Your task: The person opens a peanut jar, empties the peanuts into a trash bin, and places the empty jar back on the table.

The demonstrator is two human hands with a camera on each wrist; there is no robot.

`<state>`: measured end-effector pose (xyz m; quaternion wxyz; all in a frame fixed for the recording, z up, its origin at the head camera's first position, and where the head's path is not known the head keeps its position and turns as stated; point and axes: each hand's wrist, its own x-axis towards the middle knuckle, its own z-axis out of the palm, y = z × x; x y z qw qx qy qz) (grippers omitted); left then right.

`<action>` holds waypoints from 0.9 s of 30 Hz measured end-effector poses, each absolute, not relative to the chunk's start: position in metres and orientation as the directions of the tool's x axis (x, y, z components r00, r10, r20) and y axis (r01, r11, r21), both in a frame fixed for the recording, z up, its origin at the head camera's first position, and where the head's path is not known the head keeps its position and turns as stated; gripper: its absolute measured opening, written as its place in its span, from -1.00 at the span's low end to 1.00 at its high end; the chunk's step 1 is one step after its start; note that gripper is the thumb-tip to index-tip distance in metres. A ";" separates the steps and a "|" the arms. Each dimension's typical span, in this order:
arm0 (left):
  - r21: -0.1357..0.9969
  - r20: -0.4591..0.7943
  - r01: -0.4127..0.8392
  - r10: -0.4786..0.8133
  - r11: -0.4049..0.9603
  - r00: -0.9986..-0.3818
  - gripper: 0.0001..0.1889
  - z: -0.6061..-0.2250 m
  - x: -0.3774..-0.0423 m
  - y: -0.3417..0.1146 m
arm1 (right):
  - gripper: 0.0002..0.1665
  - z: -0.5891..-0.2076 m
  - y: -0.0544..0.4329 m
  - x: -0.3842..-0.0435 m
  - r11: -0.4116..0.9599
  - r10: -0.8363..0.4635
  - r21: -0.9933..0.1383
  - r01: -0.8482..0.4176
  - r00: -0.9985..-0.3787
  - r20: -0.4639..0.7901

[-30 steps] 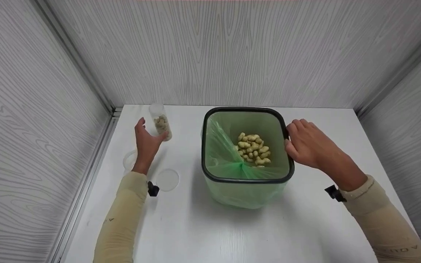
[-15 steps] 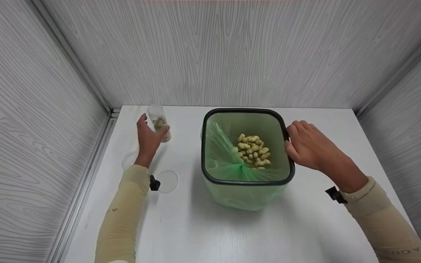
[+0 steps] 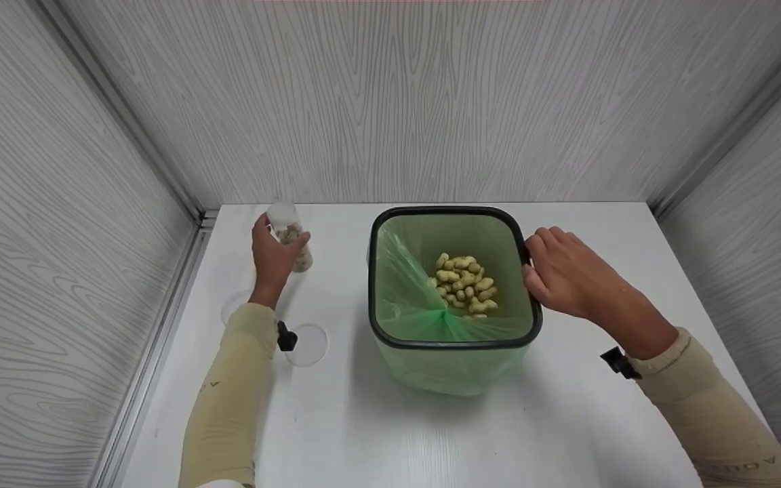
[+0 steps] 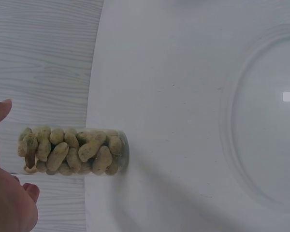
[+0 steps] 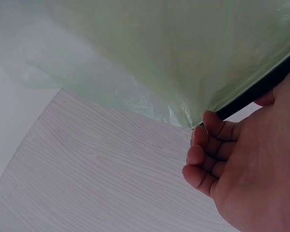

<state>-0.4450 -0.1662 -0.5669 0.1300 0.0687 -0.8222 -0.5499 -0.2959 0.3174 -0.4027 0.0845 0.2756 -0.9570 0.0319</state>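
In the head view my left hand (image 3: pixel 274 257) holds a clear cylindrical jar (image 3: pixel 284 214), fingers on its far left side and thumb on its near right. Unshelled peanuts (image 4: pixel 72 150) partly fill the jar, which stands upright on the table; part of it is hidden behind the hand. My right hand (image 3: pixel 570 274) grips the black rim (image 3: pixel 455 344) of a bin at its right side, fingers curled over it. A translucent green bag (image 3: pixel 404 285) lines the bin and is bunched at the front. More peanuts (image 3: pixel 465 285) lie inside.
Two clear round lids lie on the white table (image 3: pixel 431 447): one lid (image 3: pixel 308 344) beside the left wrist, another lid (image 3: pixel 233 305) partly behind the forearm. Wood-grain panels (image 3: pixel 390 102) enclose the table at the back and sides.
The left hand has moved in closer around the jar, its fingers and thumb closing on the sides. The right hand stays on the bin's rim. The head view has shifted slightly.
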 end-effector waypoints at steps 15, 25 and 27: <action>0.938 0.125 0.013 -0.303 0.347 -0.945 -0.24 -0.569 -0.449 -0.165 | -0.74 -0.401 0.316 -0.295 0.855 -0.510 -0.012 -0.519 -0.844 0.166; 0.882 0.218 0.029 -0.355 0.469 -0.909 -0.30 -0.571 -0.439 -0.160 | -0.71 -0.400 0.315 -0.296 0.857 -0.509 -0.017 -0.516 -0.850 0.139; 0.883 0.230 0.041 -0.353 0.468 -0.907 -0.30 -0.570 -0.437 -0.159 | -0.71 -0.400 0.315 -0.296 0.858 -0.506 -0.020 -0.513 -0.852 0.136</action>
